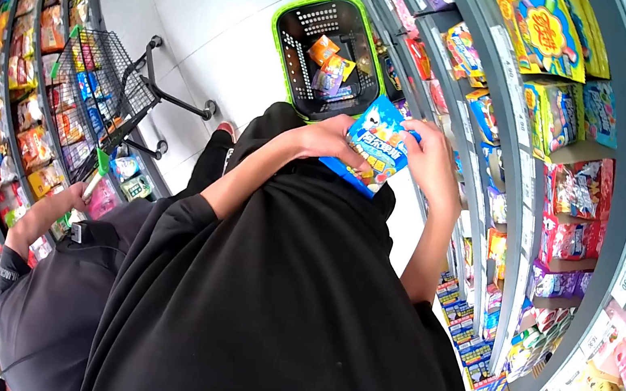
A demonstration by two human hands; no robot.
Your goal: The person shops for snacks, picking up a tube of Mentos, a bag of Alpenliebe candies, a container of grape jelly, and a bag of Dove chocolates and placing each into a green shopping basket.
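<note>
A blue candy bag [377,144] with colourful print is held up in front of my body. My left hand [332,140] grips its left and lower side, with the fingers across the front. At the upper right edge, my right hand [427,155] pinches the bag near its corner. Just beyond the bag stands a black basket with a green rim [277,47]. Inside the basket lie an orange packet [323,50] and a purple and yellow packet [332,76].
Shelves with candy bags [548,32] line the right side, close to my right arm. More snack shelves [53,27] curve along the left. A person in dark clothes [65,312] stands at my left, one hand on the handle of a wire cart [106,77].
</note>
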